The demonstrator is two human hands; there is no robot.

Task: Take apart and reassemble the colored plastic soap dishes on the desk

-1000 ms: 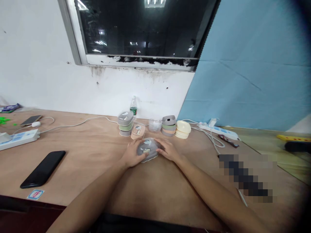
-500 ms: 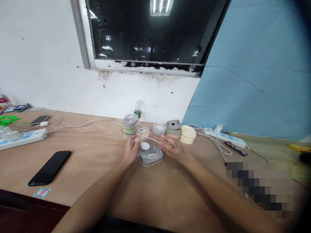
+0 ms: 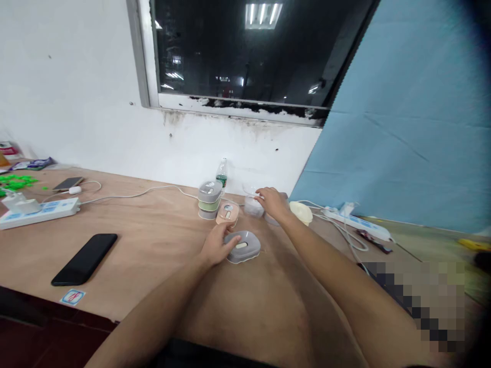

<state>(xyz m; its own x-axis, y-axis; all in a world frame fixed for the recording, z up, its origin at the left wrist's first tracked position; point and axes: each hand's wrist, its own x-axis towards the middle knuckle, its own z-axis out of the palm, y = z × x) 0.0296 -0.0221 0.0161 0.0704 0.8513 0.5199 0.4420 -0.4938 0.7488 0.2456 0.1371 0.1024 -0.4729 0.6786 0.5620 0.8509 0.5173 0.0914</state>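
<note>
The left hand (image 3: 215,245), fingers loosely curled, touches the left edge of the grey oval plastic case (image 3: 245,247) on the desk (image 3: 153,245). Beyond that case, the right hand (image 3: 272,203), beside it earlier, now curls over a clear plastic tub (image 3: 253,208), its grip unclear.

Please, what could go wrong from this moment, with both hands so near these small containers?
The right hand touches the clear plastic container, and a stack of containers lies mostly hidden behind that hand. A careless move might knock the stack over. The left hand is at the grey container, very near the peach container, so pushing the grey one could bump it.
</note>
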